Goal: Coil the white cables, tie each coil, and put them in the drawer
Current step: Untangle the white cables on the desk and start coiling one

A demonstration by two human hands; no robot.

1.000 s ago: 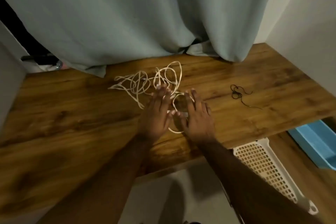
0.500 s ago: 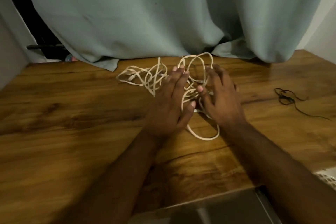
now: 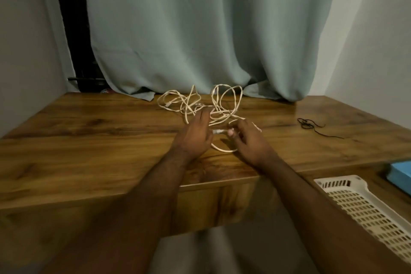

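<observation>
Head view: both hands are now lying nearer the desk's front edge than half a second ago. The right hand (image 3: 249, 140) is pinching a connector end of the tangled white cables (image 3: 213, 104) on the wooden desk (image 3: 89, 140). The left hand (image 3: 195, 133) is resting on them, grip relaxed. One white perforated plastic basket (image 3: 364, 207) and one thin black cord (image 3: 311, 124) are sitting to the right.

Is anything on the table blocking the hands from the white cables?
No. Both the left hand and right hand are already at the tangled white cables; the black cord lies apart to the right.
</observation>
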